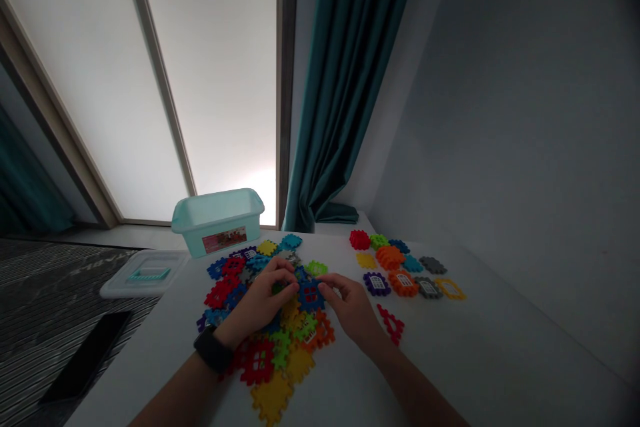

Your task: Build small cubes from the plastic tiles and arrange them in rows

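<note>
Both hands over white table [450, 360]; blue square plastic piece with notched edges and red-showing window openings [311, 295] between them, above the pile. Left hand [265, 290]: thumb and fingers nearly closed, on piece's left edge; black watch [213, 349] on wrist. Right hand [349, 307]: thumb and index pinched on its right edge, other fingers curled. Mixed pile of colourful notched plastic pieces [259, 360] under and around left hand. Right of right hand: purple window piece [377, 284], red triangular frame [391, 325] near forearm. Pale-green plastic bin [193, 242] behind pile, translucent lid [117, 288] to its left
</note>
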A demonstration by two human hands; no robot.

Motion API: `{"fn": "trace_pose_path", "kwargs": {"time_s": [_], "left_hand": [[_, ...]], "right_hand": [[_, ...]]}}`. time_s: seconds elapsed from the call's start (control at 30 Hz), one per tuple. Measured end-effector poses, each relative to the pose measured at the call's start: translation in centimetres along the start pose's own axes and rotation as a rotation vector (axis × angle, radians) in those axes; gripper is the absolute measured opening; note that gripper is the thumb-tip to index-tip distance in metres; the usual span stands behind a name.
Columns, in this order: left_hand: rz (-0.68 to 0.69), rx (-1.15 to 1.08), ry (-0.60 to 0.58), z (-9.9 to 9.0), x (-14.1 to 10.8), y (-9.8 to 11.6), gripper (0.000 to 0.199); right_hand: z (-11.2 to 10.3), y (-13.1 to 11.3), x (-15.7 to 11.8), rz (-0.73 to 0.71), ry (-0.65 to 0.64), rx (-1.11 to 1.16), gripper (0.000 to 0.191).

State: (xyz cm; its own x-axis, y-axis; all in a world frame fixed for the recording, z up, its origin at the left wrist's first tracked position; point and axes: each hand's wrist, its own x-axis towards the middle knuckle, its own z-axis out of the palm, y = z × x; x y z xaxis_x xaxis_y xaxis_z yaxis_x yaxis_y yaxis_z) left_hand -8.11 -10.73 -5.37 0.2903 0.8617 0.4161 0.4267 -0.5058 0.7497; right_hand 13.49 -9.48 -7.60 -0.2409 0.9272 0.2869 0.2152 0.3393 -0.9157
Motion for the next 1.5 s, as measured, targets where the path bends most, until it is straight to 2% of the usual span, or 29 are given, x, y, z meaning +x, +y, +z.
{"fn": "trace_pose_path", "kwargs": {"time_s": [0.17, 0.37, 0.43, 0.57, 0.63, 0.73, 1.1, 1.27, 1.5], "left_hand": [[0.015, 0.059, 0.007, 0.1, 0.0, 0.2, 0.023], [-0.002, 0.018, -0.005, 0.2, 0.0, -0.2, 0.023], [0.002, 0.009, -0.011, 0.2, 0.0, -0.2, 0.022], [0.021, 0.025, -0.027, 0.3, -0.2, 0.2, 0.017], [0.033, 0.035, -0.031, 0.3, -0.2, 0.3, 0.015], [0.042, 0.049, -0.027, 0.2, -0.2, 0.3, 0.016], [0.112, 0.168, 0.005, 0.1, -0.4, -0.9, 0.028], [0.205, 0.374, 0.113, 0.2, -0.6, -1.9, 0.036], [0.273, 0.495, 0.138, 0.3, -0.7, -2.4, 0.04]], "right_hand": [[0.0, -0.1, 0.0, -0.014, 0.018, -0.038, 0.039], [0.1, -0.1, 0.0, -0.054, 0.014, -0.073, 0.035], [0.2, 0.0, -0.1, -0.177, 0.068, -0.186, 0.031], [0.1, 0.3, -0.4, -0.534, 0.169, -0.466, 0.02], [0.0, 0.4, -0.4, -0.632, 0.176, -0.534, 0.019], [-0.4, 0.5, -0.4, -0.698, 0.169, -0.573, 0.02], [-0.4, 0.6, -0.4, -0.74, 0.114, -0.57, 0.018], [-0.1, 0.3, -0.6, -0.642, 0.115, -0.594, 0.02], [0.0, 0.6, -0.8, -0.576, 0.063, -0.599, 0.027]]}}
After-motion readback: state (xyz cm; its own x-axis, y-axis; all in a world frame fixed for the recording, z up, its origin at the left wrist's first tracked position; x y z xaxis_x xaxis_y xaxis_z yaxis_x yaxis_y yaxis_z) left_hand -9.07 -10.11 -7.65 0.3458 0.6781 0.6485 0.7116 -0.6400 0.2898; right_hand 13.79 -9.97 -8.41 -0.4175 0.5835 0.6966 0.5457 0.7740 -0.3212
